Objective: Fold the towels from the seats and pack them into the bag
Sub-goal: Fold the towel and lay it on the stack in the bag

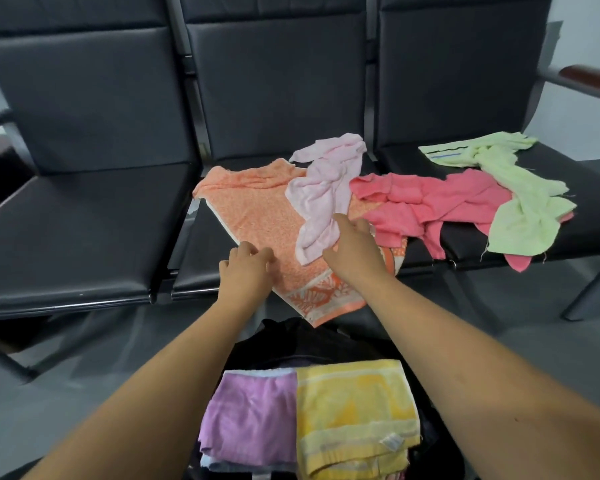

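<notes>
Left hand (246, 266) pinches orange towel (257, 216), right hand (354, 245) perhaps pale-pink towel (321, 195).

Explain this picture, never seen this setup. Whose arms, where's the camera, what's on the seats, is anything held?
There is no robot here. These are a person's two bare arms, filmed by one wide-angle camera worn on their head, looking forward and down.

Ahead is a row of black seats. Four loose towels lie on them. An orange towel is spread out, with a pale pink towel crumpled on top of it. To the right is a pink towel, and a green towel lies over its right end.

The left hand has its fingers curled at the orange towel's near edge. The right hand reaches onto the pale pink towel. Whether either hand really grips is not clear.

Nearest the camera, a folded purple towel and a folded yellow towel sit side by side on a black bag.
</notes>
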The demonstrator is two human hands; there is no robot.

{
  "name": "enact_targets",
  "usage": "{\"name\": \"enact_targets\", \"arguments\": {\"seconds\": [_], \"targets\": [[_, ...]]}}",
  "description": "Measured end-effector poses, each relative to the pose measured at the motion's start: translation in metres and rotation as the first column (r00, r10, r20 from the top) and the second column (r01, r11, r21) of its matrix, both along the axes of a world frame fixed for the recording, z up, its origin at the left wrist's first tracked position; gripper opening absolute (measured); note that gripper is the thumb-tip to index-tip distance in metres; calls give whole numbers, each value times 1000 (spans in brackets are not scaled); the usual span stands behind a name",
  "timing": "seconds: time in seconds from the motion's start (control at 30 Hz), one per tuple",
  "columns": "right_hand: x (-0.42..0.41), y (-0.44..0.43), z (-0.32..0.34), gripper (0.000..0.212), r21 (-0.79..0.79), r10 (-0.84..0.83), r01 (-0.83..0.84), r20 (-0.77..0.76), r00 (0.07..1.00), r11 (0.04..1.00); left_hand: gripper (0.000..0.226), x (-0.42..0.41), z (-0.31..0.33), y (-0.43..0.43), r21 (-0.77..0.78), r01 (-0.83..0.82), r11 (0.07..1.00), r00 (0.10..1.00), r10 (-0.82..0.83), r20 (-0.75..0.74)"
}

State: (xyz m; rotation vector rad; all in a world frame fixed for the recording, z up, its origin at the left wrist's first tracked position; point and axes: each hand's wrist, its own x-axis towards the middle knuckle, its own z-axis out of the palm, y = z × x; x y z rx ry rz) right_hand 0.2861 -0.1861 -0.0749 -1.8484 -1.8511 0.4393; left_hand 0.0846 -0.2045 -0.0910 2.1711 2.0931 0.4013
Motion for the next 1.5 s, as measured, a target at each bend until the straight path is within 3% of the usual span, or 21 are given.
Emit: {"name": "enact_targets", "arguments": {"seconds": [0.13, 0.27, 0.37, 0.43, 0.47, 0.5, 0.53, 0.57, 0.6, 0.63, 0.73, 0.8, 0.87, 0.97, 1.07, 1.2, 1.33, 1.4, 1.5], "targets": [[-9, 19, -14, 62, -65, 178, -168, 214, 961, 984, 14, -19, 1, 13, 16, 52, 999, 998, -51, -22], [-25, 27, -14, 28, -87, 181, -165, 232, 956, 982, 19, -32, 4, 9, 47, 100, 994, 989, -94, -111], [-35, 24, -5, 17, -27, 131, -130, 34, 991, 991, 21, -35, 4, 5, 30, 106, 994, 994, -105, -41], [-43, 18, 16, 15, 90, 136, -126, -118, 984, 988, 24, -41, 5, 7, -39, 90, 995, 986, -84, 143], [-47, 13, 30, 12, 140, 156, -132, -182, 971, 981, 34, -46, 6, 8, -87, 92, 992, 943, -59, 327], [-49, 7, 44, 11, 168, 181, -143, -238, 954, 975, 50, -48, 11, 4, -115, 103, 988, 829, -22, 559], [-51, 0, 57, 14, 183, 211, -163, -285, 935, 970, 65, -49, 16, 1, -100, 99, 990, 643, 13, 766], [-52, -8, 70, 18, 184, 247, -194, -336, 909, 964, 76, -49, 22, -2, -56, 76, 996, 470, 13, 882], [-51, -17, 82, 19, 175, 283, -230, -411, 867, 957, 82, -48, 28, -4, 0, 67, 998, 366, -25, 930], [-50, -26, 93, 18, 163, 312, -267, -501, 807, 950, 87, -45, 38, -8, 52, 91, 995, 329, -79, 941], [-46, -53, 124, 15, 153, 357, -377, -744, 564, 914, 88, -31, 67, -23, 97, 297, 950, 384, -212, 898], [-43, -69, 136, 22, 144, 345, -446, -843, 412, 884, 65, -22, 80, -37, 54, 364, 930, 428, -218, 877], [-36, -80, 139, 25, 152, 334, -469, -882, 333, 870, 33, -16, 88, -54, 32, 347, 937, 499, -213, 840], [-15, -84, 138, 16, 158, 312, -358, -847, 430, 920, 7, -14, 93, -72, 35, 378, 925, 561, -259, 786], [13, -84, 136, 14, 150, 234, -190, -780, 580, 970, 26, -13, 110, -89, 61, 372, 926, 572, -280, 770], [30, -92, 133, 12, 68, 122, -128, -862, 492, 989, 22, -8, 131, -101, 122, 412, 903, 486, -331, 809], [44, -101, 142, 13, 39, 152, -231, -854, 497, 972, 27, -6, 144, -108, 109, 457, 883, 396, -312, 864], [55, -106, 147, 14, 26, 168, -300, -873, 458, 954, 20, -9, 149, -108, 36, 504, 863, 461, -305, 834], [68, -106, 144, 14, 48, 156, -251, -890, 429, 967, 31, -20, 139, -99, -174, 560, 810, 717, -369, 592]]}}
